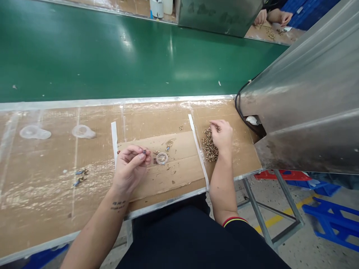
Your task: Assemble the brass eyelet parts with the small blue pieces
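Note:
Between the thumb and fingers of my left hand [132, 164] is a small dark part [144, 151], too small to make out fully. My right hand [223, 135] is at the upper edge of a pile of small brass-coloured pieces [209, 148], its thumb and fingertips pressed together; whatever they hold is hidden. A small round clear dish [162, 158] rests on the cardboard sheet [179, 168] just right of my left hand. Tiny dark and brass bits and a small blue-and-brass piece [168, 148] lie around the dish.
White strips [114, 140] flank the cardboard. Two translucent plastic pieces [35, 132] and small blue-and-brass parts [80, 181] lie left. Beyond the table runs a green belt [112, 59]. A large metal housing [308, 97] stands right, with a black cable [238, 106]. Another person's hands [273, 17] show top right.

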Demonstrator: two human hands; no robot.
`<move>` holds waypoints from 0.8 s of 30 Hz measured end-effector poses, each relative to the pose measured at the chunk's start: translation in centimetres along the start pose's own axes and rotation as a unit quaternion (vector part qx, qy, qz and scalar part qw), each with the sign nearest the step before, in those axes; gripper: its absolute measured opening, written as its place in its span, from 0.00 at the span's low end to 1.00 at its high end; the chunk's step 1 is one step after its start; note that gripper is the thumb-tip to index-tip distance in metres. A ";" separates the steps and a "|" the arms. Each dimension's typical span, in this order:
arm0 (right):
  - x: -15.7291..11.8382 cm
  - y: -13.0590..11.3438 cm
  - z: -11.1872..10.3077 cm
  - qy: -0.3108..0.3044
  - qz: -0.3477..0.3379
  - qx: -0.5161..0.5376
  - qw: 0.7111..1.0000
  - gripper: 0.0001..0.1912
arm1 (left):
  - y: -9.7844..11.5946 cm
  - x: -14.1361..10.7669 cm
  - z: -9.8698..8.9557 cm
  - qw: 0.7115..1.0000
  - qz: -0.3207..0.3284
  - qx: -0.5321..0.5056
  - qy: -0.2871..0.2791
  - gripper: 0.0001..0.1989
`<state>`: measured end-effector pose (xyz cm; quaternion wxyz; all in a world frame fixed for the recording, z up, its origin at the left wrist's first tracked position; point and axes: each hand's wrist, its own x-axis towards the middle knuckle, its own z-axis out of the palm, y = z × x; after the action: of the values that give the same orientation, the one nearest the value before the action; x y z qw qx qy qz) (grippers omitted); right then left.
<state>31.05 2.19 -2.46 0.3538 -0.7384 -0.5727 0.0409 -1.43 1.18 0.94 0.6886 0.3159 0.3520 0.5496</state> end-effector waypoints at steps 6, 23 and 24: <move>0.1 2.9 0.0 -0.095 0.020 -0.070 0.993 0.14 | -0.2 0.1 -0.2 1.000 -0.003 0.008 0.005 0.15; 0.5 2.7 0.1 -0.078 0.035 -0.030 0.996 0.11 | -0.4 0.0 -0.1 1.000 -0.015 0.009 -0.001 0.16; 0.5 2.7 0.0 -0.076 0.037 -0.025 0.996 0.11 | -0.3 0.0 -0.1 1.000 -0.016 0.010 0.000 0.16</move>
<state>33.42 2.39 -3.84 0.2889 -0.7628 -0.5706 0.0953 -1.31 1.07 0.64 0.6944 0.3170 0.3622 0.5348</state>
